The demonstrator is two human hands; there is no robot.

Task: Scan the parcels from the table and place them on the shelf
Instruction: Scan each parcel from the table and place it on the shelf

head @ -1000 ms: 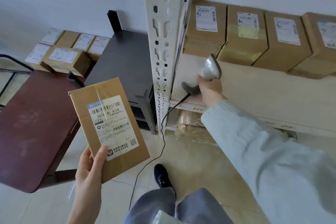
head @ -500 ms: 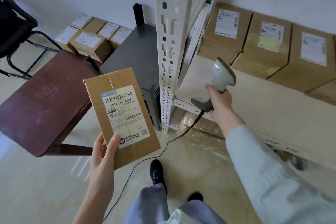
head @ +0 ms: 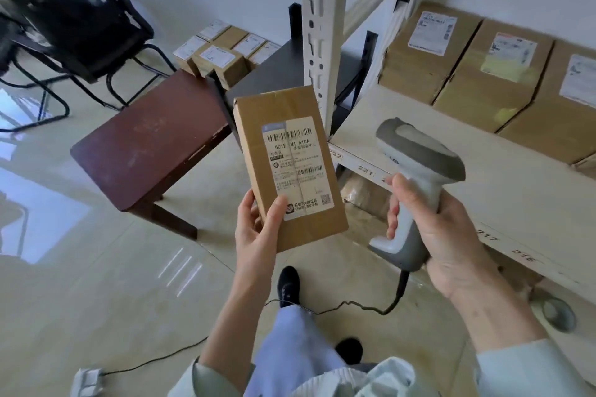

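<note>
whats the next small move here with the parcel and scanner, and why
Probably turn the scanner in the right hand toward the label on the parcel. The left hand holds the parcel label-up, but the scanner's head does not seem aimed at the barcode.

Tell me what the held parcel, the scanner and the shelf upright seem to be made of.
Parcel: brown cardboard, matte, clear tape, paper label. Scanner: likely moulded plastic, smooth grey tones, faint sheen. Shelf upright: probably white-painted metal, punched with slots.

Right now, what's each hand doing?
Left hand: holding the parcel.
Right hand: gripping the scanner.
</note>
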